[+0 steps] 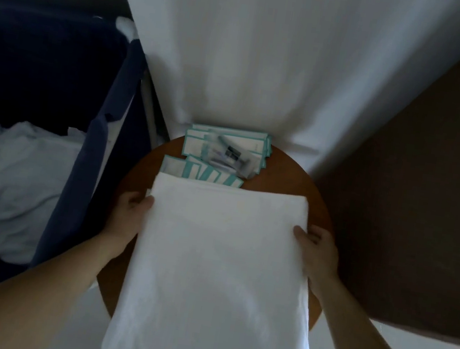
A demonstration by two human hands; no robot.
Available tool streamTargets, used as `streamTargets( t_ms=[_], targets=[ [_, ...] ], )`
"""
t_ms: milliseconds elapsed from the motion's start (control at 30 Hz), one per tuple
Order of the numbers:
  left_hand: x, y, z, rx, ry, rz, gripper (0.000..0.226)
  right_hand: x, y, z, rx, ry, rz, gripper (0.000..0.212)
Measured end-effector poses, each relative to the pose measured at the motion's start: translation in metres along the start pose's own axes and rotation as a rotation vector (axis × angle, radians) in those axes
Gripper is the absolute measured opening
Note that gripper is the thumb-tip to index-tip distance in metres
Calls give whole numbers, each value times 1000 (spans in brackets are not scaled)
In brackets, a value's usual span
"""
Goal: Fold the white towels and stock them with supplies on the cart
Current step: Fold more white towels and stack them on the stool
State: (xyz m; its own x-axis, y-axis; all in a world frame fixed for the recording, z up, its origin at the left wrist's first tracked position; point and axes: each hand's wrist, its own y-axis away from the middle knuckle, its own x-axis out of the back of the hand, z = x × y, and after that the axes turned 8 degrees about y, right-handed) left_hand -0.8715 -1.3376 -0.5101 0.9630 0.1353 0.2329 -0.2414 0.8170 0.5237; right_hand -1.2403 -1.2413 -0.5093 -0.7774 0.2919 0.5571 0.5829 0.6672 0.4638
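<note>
White drape (255, 58) fills back. Dark blue cart bag (46, 57) at our left, crumpled white linen (14, 172) inside. Folded white towel (218, 262) over round wooden table (320, 200), near end reaching past table edge toward us. We grip it both sides: left hand (130, 213) at left edge, right hand (315, 253) at right edge, thumbs on top (fingers mostly hidden). Teal-edged packets (226, 150) just beyond towel, nearest ones tucked under its far edge.

- Towel (218, 262): white, folded flat, lies lengthwise on the table (305, 179), near end hanging off the edge.
- Packets (226, 150): white, teal-edged, 2 piles just beyond it.
</note>
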Motion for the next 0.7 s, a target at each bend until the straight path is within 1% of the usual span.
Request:
streamTargets(
  t_ms=[33, 67, 100, 133, 167, 267, 367, 433, 500, 533, 600, 700],
  targets=[
    [8, 9, -7, 23, -14, -7, 54, 4, 12, 4, -8, -38, 2, 19],
    [16, 19, -15, 44, -37, -18, 60, 9, 24, 9, -27, -58, -2, 28],
    [23, 32, -25, 60, -63, -27, 63, 14, 37, 15, -63, -55, -9, 41],
    [30, 46, -35, 64, -82, -30, 65, 20, 51, 21, -98, -39, -16, 49],
    [35, 60, -46, 60, -91, -32, 64, 26, 65, 30, -126, -19, -34, 49],
    [53, 99, -75, 38, -113, -62, 54, 39, 107, 58, -165, -19, -96, 33],
    [70, 129, -98, 30, -210, -82, 46, 43, 140, 85, -168, 24, -139, 29],
    [77, 147, -109, 39, -249, -139, 40, 43, 158, 99, -130, 72, -129, 24],
    [78, 161, -115, 23, -314, -189, 37, 42, 171, 110, -81, 143, -97, 26],
    [77, 166, -115, -3, -374, -185, 34, 42, 177, 114, -65, 189, -88, 30],
    [73, 172, -108, -58, -479, -138, 30, 41, 183, 116, -35, 249, -72, 37],
    [68, 172, -99, -132, -484, -79, 33, 46, 182, 106, 62, 214, 12, 35]
  ],
)
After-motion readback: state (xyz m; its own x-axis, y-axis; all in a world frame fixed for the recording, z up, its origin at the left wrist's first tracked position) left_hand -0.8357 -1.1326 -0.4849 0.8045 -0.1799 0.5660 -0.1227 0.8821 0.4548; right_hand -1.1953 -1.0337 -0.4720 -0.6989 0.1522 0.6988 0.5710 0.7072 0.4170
